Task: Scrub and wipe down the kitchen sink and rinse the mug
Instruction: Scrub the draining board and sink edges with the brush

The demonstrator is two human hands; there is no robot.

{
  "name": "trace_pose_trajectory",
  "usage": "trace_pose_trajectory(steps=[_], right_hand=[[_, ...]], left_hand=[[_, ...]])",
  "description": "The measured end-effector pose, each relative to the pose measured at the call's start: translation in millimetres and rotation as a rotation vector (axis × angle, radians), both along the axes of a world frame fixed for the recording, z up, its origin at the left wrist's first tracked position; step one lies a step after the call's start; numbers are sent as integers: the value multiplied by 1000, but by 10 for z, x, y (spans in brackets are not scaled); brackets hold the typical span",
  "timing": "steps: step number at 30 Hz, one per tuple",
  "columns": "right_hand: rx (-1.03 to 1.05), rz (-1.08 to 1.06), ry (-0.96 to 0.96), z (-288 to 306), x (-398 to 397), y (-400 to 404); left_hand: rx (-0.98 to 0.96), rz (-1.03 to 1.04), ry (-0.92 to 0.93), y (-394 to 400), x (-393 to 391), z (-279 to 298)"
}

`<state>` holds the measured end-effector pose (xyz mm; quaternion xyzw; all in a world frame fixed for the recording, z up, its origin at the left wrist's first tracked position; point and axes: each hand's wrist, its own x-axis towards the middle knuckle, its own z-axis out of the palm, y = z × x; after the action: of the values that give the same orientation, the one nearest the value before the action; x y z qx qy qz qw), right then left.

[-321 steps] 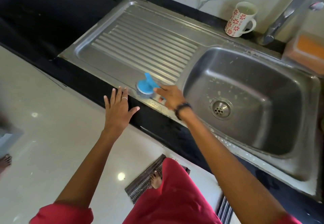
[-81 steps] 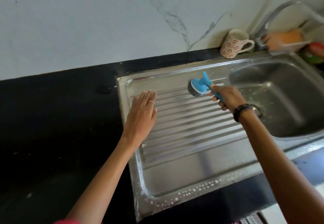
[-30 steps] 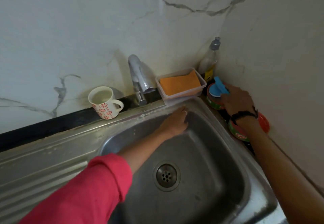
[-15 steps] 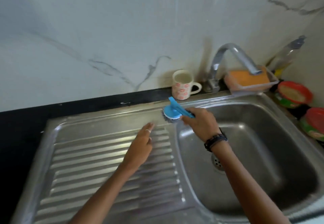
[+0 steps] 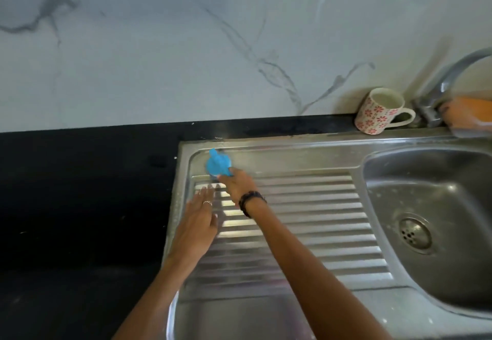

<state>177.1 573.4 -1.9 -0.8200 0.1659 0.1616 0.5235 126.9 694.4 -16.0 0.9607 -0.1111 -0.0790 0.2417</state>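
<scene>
Both bare forearms reach forward and up from the lower edge of the view, the right crossing further ahead. The right hand (image 5: 237, 184) is curled, fingers closed around a blue handle — a dark beaded band sits on its wrist. The left hand (image 5: 197, 224) lies just beside it, palm down, fingers straight and together — a ring shows on one finger.
</scene>
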Motion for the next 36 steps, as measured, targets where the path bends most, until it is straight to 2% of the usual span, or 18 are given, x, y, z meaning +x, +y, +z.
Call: trace_pose_trajectory(steps=[1,3,5,8,10,12,17,21,23,26,28,29,33,36], right_hand=[[37,3,10,2,16,5],[-31,-30,-13,31,-50,-225],[-144,-194,-10,18,-188,-727],[-344,-522,101,-8,-377,-1574],[-372,-611,141,-52,-388,-1693],[-328,-561,112,-66,-367,-1345],[-60,-167,60,-67,-74,49],[119,-20,127,-34,148,270],[92,-102,86,-60,172,-62],[-47,-384,8,-139,113,-643],[-67,-477,-13,-148,-13,-660],[-58,-424,-30,-140,-84,-497],[-99,7,-28,-126,-329,274],[-120,81,-23,-54,-390,106]], left_hand=[[-1,0,-4,83,-22,6],[-16,-15,15,226,-69,18],[-14,-46,29,295,-85,25],[-2,-67,12,320,-94,10],[5,-66,8,327,-119,-18],[6,-61,-9,329,-161,-52],[24,-43,-19,346,-258,-89],[76,-62,-16,352,-308,-86],[53,-81,-7,375,-343,-76],[35,-110,17,414,-452,-61],[45,-121,44,443,-557,-55],[59,-127,48,457,-612,-55],[140,-119,82,447,-848,-49],[159,-124,122,423,-1018,-68]])
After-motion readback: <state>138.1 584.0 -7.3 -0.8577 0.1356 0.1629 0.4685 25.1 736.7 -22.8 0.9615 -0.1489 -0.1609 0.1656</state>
